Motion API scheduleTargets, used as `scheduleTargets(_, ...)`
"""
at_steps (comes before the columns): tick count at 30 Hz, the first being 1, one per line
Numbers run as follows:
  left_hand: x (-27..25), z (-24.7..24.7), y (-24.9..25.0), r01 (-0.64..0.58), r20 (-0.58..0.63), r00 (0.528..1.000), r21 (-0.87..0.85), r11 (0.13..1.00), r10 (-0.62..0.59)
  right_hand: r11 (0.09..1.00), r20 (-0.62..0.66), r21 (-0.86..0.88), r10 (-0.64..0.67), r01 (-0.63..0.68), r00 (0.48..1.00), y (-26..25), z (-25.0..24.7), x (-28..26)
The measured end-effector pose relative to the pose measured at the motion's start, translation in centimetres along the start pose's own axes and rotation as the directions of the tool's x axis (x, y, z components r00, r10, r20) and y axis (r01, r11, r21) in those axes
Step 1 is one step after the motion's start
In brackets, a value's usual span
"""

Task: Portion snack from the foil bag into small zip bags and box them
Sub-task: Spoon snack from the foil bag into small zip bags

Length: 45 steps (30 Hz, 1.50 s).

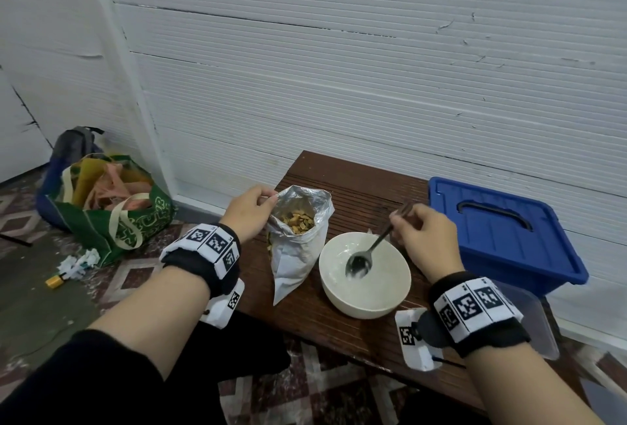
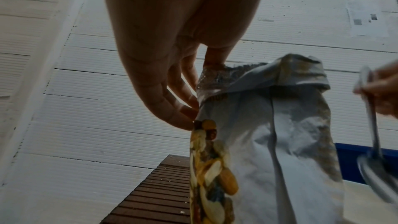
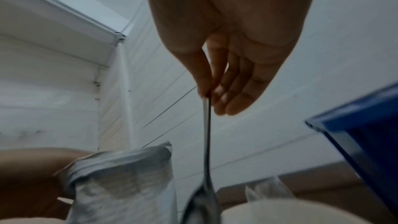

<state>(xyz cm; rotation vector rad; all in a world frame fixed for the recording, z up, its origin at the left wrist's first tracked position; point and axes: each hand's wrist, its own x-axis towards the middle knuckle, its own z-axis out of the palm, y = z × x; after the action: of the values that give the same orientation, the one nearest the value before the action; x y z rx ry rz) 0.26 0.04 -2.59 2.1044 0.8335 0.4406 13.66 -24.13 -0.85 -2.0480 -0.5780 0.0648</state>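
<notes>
Right now the left hand [image 1: 247, 210] pinches the top edge of the foil bag [image 1: 298, 248] between thumb and fingers, holding its mouth open; in the left wrist view the fingertips [image 2: 187, 110] press against the bag's side seam, beside the printed strip of nuts. Mixed snack [image 1: 298, 221] shows inside the open mouth. The bag stands on the dark slatted table [image 1: 356, 180], just beside the white bowl [image 1: 383, 299], at the bowl's 9 o'clock. The right hand [image 1: 422, 231] grips the upper handle of a metal spoon [image 1: 359, 263], fingers closed around it, and the spoon's scoop hangs inside the bowl. At 3 o'clock from the bowl sits the blue lidded box [image 1: 502, 234], with a clear plastic container [image 1: 529, 322] near it at the table's near right edge.
</notes>
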Motion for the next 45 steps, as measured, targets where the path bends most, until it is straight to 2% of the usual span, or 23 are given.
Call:
scheduleTargets(4,0.0,-0.1,0.0,0.009,-0.002,1.0,-0.006,1.0,-0.009,0.963,-0.249,0.188,-0.144,0.194,0.958,-3.1,-0.5,0.2)
scheduleTargets(8,0.2,0.0,0.1,0.012,-0.005,1.0,-0.046,0.999,-0.013,0.899,-0.301,0.299,-0.229,0.319,0.926,-5.5,0.9,0.8)
scheduleTargets(14,0.1,-0.1,0.0,-0.009,-0.006,1.0,-0.071,0.997,0.009,0.885,-0.14,0.028,-0.456,0.464,0.879,-5.9,4.8,1.7)
scheduleTargets(19,0.1,-0.1,0.2,-0.027,0.018,0.999,-0.092,0.995,0.029,0.86,0.051,-0.088,-0.5,0.503,0.864,-4.7,7.4,2.2)
scheduleTargets(26,0.2,0.2,0.1,-0.03,0.018,0.999,-0.111,0.993,0.032,0.949,0.115,-0.059,-0.302,0.31,0.946,-3.5,8.6,3.0)
scheduleTargets(30,0.4,0.1,-0.4,-0.011,-0.004,1.0,-0.119,0.993,0.011,0.969,0.132,-0.009,-0.242,0.245,0.961,-3.4,8.5,2.9)
scheduleTargets(34,0.2,0.2,-0.1,0.008,-0.039,0.999,-0.13,0.991,-0.014,0.975,0.103,0.122,-0.201,0.188,0.974,-3.3,7.7,2.5)
scheduleTargets(39,-0.7,0.1,2.1,-0.153,-0.142,0.979,-0.029,0.988,0.147,0.965,0.058,0.223,-0.151,0.135,0.987,-1.8,5.0,1.6)
scheduleTargets(42,-1.5,0.6,4.2,-0.262,-0.172,0.95,0.011,0.965,0.26,0.976,0.047,0.203,-0.095,0.084,0.994,0.0,3.0,0.9)
scheduleTargets(45,-2.6,1.6,6.5,-0.36,-0.173,0.92,-0.025,0.933,0.351,0.992,0.029,0.124,0.013,-0.016,0.999,2.0,1.1,0.2)
